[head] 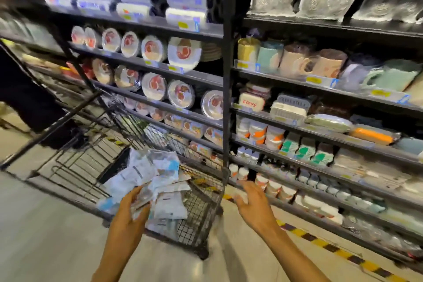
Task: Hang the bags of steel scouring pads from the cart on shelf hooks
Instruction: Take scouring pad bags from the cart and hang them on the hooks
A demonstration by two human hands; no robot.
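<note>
In the wire cart (201, 210), one of the piled bags of scouring pads (146, 174) is gripped by the left hand (130, 206) while the right hand (253, 201) is held spread and empty nearby; pick-up is judged the step in hand, and a shelf hook must be found next

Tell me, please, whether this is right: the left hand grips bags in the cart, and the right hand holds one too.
Not quite: the head view shows the right hand open and empty beside the cart; the left hand does grip bags in it.
</note>
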